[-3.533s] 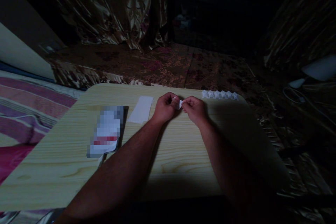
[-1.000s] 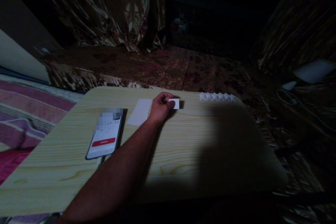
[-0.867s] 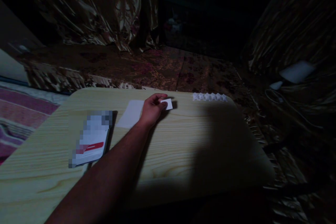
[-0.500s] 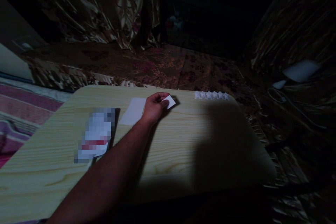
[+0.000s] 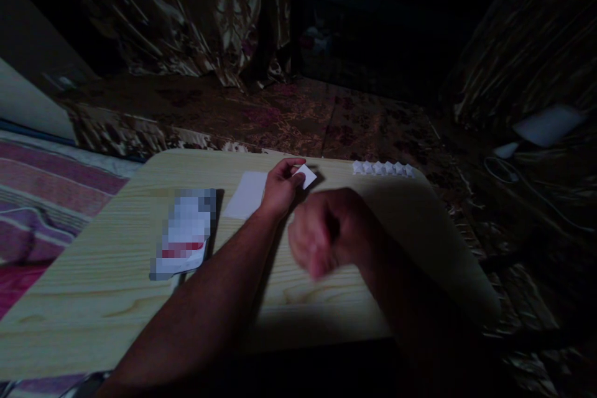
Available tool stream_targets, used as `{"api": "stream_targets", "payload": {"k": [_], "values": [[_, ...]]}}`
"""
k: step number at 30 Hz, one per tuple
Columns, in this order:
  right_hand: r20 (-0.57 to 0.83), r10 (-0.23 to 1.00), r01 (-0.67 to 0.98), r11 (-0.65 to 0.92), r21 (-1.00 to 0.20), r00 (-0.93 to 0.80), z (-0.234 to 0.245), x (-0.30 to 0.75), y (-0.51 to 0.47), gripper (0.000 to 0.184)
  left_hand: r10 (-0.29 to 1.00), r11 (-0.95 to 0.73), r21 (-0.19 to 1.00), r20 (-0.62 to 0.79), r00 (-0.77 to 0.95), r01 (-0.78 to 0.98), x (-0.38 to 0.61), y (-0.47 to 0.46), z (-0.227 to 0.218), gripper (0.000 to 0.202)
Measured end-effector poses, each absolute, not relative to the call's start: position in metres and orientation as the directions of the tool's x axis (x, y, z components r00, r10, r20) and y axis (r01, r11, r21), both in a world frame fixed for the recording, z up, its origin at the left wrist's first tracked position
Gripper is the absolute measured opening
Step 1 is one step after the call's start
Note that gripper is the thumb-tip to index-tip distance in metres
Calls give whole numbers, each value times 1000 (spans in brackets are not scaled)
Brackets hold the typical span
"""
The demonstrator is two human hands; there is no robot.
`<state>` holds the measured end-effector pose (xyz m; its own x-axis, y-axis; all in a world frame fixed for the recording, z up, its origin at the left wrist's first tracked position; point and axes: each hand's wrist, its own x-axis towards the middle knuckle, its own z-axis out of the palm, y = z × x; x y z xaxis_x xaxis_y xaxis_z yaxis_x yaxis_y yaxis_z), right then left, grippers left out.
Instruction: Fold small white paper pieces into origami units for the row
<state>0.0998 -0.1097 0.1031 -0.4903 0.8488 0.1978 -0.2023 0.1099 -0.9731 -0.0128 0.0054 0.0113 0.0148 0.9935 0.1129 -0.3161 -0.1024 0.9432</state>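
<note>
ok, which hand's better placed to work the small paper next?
Left, probably. The left hand pinches the small white paper; the right hand is blurred, nearer the body and clear of the paper.

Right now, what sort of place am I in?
Probably a dim room at home: a wooden table on patterned carpet, shiny draped curtains behind it, and striped bedding at the left.

Two hands (image 5: 278, 191) (image 5: 329, 233), two papers (image 5: 246, 194) (image 5: 307, 176), one phone (image 5: 186, 233)
</note>
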Motion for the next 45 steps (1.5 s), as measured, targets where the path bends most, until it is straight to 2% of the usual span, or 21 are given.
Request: {"api": "stream_targets", "payload": {"k": [3,5,8,11,14,22,25,31,36,41,45], "values": [[244,958,-143,223,-964,-150,81,114,-53,29,993,-114,940,117,-9,-321,-13,5,11,39],[249,963,-109,260,-959,106,57,122,-25,22,993,-119,944,117,-24,-308,-12,6,9,38],[231,945,-50,249,-967,230,25,129,-5,23,993,-113,954,113,-14,-278,-10,7,6,34],[228,959,83,217,-973,169,7,131,-3,27,994,-101,960,110,22,-260,-10,7,5,31],[207,970,132,190,-973,130,0,132,-3,20,995,-82,963,95,39,-256,-10,7,5,30],[211,970,98,199,-975,124,-8,129,5,17,997,-78,962,74,-26,-260,-10,8,5,27],[199,972,82,190,-978,127,-9,128,6,15,997,-79,965,83,5,-250,-10,9,4,25],[244,965,118,233,-965,96,-8,127,4,10,987,-113,987,124,100,-111,-11,9,5,16],[281,959,117,277,-954,22,-4,126,0,7,991,-98,986,109,77,-134,-10,8,7,10],[252,967,122,247,-961,31,-2,128,-1,3,991,-107,993,110,70,-48,-9,5,10,13],[245,969,135,241,-961,14,0,129,-2,3,988,-132,989,137,77,-59,-9,4,8,13]]}}
